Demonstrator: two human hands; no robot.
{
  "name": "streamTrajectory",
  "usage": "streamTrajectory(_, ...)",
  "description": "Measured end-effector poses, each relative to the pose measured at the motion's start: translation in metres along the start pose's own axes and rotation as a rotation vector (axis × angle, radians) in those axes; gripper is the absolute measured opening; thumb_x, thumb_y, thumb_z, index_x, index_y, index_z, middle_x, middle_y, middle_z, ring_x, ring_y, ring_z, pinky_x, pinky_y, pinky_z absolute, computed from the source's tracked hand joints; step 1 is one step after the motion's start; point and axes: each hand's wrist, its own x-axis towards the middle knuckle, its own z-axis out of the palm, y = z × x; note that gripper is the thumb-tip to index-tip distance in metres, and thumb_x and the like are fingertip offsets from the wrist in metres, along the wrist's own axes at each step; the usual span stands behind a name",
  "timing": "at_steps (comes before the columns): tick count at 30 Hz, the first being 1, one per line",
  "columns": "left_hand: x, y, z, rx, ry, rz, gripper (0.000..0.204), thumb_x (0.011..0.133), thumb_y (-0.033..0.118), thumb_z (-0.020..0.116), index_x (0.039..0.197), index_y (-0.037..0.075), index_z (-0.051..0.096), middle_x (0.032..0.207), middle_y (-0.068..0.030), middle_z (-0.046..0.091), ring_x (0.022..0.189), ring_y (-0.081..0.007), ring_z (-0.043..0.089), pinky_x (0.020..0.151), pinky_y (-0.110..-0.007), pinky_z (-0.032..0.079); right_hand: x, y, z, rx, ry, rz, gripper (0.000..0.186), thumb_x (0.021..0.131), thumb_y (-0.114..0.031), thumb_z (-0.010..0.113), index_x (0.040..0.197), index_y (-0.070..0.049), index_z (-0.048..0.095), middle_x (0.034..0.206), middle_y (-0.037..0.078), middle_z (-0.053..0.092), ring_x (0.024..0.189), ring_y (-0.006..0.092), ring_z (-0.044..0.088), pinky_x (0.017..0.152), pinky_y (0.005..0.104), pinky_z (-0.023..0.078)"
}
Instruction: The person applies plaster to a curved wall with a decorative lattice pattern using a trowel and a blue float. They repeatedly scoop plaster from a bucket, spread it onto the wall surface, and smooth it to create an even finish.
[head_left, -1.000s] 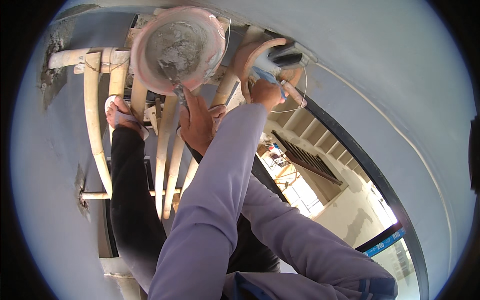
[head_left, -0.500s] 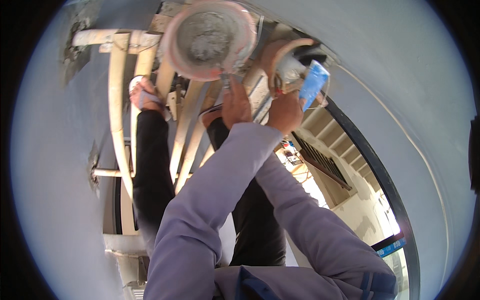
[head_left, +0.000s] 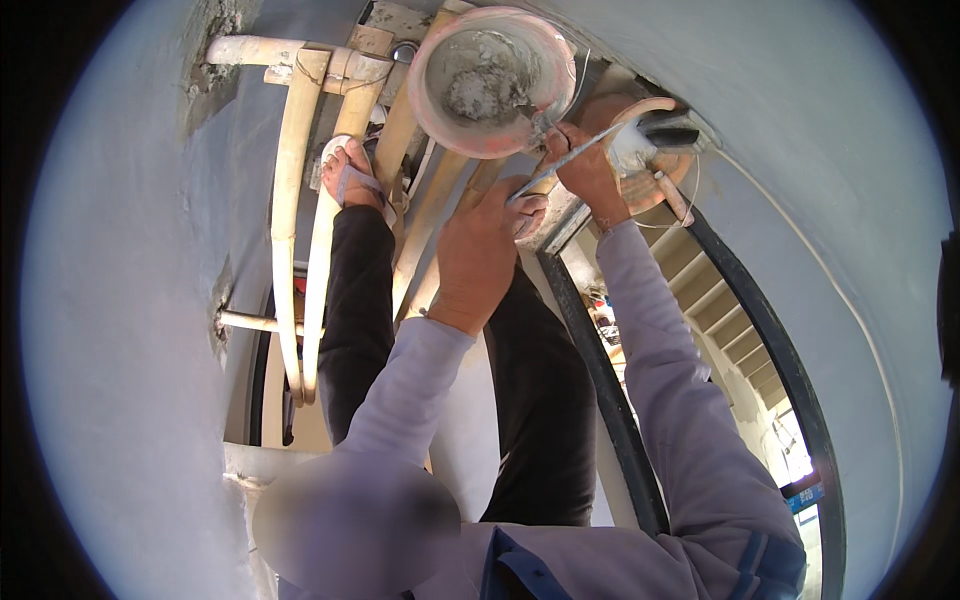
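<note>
Print first: a blue strip (head_left: pixel 806 497) w/ pale marks on the black frame (head_left: pixel 757 283), low on the rt, too small to read. Now the count: 1 pink bucket (head_left: pixel 428 118), 1 orange bowl (head_left: pixel 655 104), 2 tools, 2 hands, 2 sandalled feet, plus several bamboo poles (head_left: pixel 285 200), overlapping too much for a full tally. Bucket's at the far edge of the bamboo platform, close to the wall, wire handle hanging off its rt side, lumpy grey mortar (head_left: pixel 475 88) inside. Orange bowl's rt of it, nr the platform's far rt corner, holding something white (can't tell what) & a black piece (head_left: pixel 668 132).

L hand (head_left: pixel 480 255) is nearer the body, closed on the low end of a flat blade (head_left: pixel 572 157); blade's seen edge-on, slanting up & rt, crossing in front of the R hand. Its grip's hidden in the fist. R hand (head_left: pixel 590 182) is just below the bucket's lower rt rim, fingers closed round a trowel (head_left: pixel 540 123), handle mostly covered. Trowel's metal is rt at that rim, beside the mortar; can't tell if it touches.
</note>
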Motion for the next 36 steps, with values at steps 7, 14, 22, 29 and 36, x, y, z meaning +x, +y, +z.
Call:
streamTrajectory(7, -0.001, -0.04, -0.01, 0.05, 0.033, -0.029, 0.025, 0.089, 0.006, 0.051, 0.112, 0.008, 0.059, 0.098, -0.0155, 0.065, 0.089, -0.037, 0.061, 0.074, -0.045, 0.048, 0.036, -0.018, -0.007, 0.337, -0.139, 0.379, 0.03, 0.085, -0.023, 0.05, 0.106, -0.008, 0.065, 0.089, 0.027, 0.063, 0.086, 0.0428, 0.061, 0.083, 0.0497, 0.048)
streamTrajectory(14, 0.006, -0.039, -0.013, 0.048, 0.034, -0.074, 0.019, 0.09, 0.008, 0.051, 0.107, 0.006, 0.059, 0.094, -0.0176, 0.064, 0.085, -0.0388, 0.061, 0.071, -0.046, 0.046, 0.021, 0.0, 0.041, 0.434, -0.143, 0.356, 0.028, 0.085, -0.019, 0.048, 0.098, -0.002, 0.066, 0.083, 0.025, 0.065, 0.082, 0.041, 0.063, 0.077, 0.0457, 0.05)
streamTrajectory(22, 0.013, -0.045, -0.029, 0.122, 0.004, -0.196, 0.025, 0.09, 0.017, 0.053, 0.11, 0.003, 0.057, 0.089, -0.022, 0.064, 0.086, -0.0414, 0.061, 0.074, -0.049, 0.046, 0.03, -0.035, 0.028, 0.255, -0.143, 0.418, 0.028, 0.087, -0.02, 0.048, 0.101, -0.002, 0.065, 0.077, 0.015, 0.067, 0.072, 0.0257, 0.067, 0.071, 0.0374, 0.052)
streamTrajectory(29, 0.016, -0.073, -0.036, 0.2, -0.01, -0.323, 0.03, 0.088, 0.02, 0.055, 0.113, 0.005, 0.057, 0.093, -0.0241, 0.064, 0.089, -0.0423, 0.061, 0.075, -0.05, 0.047, 0.05, -0.001, 0.029, 0.881, -0.389, 0.782, 0.031, 0.088, -0.023, 0.051, 0.105, -0.001, 0.064, 0.073, 0.007, 0.061, 0.058, 0.0181, 0.054, 0.059, 0.0316, 0.045)
streamTrajectory(36, 0.021, -0.091, -0.047, 0.232, -0.042, -0.301, 0.039, 0.087, 0.02, 0.056, 0.12, 0.0, 0.051, 0.103, -0.0271, 0.062, 0.096, -0.0451, 0.058, 0.083, -0.05, 0.046, 0.053, -0.008, 0.004, 1.329, -0.369, 1.068, 0.032, 0.095, -0.025, 0.05, 0.119, -0.005, 0.058, 0.081, 0.0, 0.055, 0.048, 0.0072, 0.038, 0.039, 0.021, 0.025)
